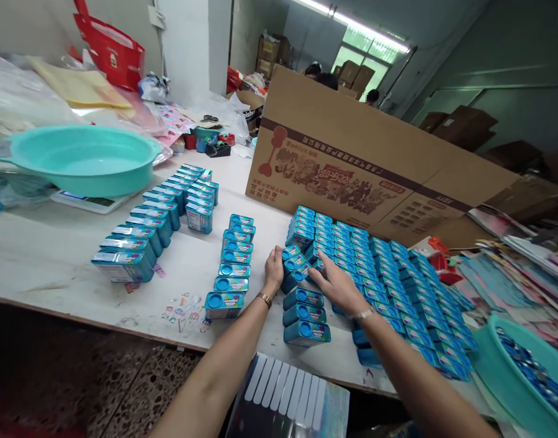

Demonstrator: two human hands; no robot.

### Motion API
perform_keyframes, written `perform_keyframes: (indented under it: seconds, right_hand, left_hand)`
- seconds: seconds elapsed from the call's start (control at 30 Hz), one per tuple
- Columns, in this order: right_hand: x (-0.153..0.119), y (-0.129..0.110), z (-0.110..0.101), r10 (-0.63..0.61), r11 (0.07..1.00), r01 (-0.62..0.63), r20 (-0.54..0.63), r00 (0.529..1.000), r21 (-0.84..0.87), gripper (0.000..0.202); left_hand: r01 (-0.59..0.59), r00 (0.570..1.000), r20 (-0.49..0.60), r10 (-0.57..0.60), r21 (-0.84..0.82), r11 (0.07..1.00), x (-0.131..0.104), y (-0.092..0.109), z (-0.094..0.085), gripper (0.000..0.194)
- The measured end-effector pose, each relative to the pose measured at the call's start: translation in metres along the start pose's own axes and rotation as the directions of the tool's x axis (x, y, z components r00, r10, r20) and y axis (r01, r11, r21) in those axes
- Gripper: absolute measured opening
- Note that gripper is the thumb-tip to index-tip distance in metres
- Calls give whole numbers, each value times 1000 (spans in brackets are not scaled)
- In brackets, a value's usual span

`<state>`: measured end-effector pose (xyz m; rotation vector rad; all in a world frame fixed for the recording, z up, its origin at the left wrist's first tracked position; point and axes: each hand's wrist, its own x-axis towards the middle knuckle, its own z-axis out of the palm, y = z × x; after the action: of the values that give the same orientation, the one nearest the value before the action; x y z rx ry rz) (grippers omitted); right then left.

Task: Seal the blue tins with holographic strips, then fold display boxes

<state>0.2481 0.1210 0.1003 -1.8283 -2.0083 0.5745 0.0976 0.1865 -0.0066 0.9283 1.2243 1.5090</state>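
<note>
Between my two hands are a few small blue boxes, tilted against the rows around them. My left hand is pressed to their left side, and my right hand reaches to their right side with thumb and fingers apart. Just below, a short column of blue boxes stands on the white table. Left of my hands runs another column of blue boxes. Many close rows of the same boxes fill the right side.
More blue boxes stand at the left, near a turquoise basin on a white scale. A large cardboard panel stands behind the rows. Another turquoise basin holds small blue items at the right. People are partly visible behind the cardboard.
</note>
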Motion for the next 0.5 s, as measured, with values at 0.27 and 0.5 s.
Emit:
perform_keyframes:
  seconds: [0.27,0.5]
  right_hand:
    - [-108,15,129,544,612,-13,-409,732,791,66]
    - [-71,-5,135,497,511,90,-379,780,855,69]
  left_hand:
    - [84,996,9,-84,21,996,10,-6,8,77]
    - [134,987,90,-136,25,991,20,-9,19,73]
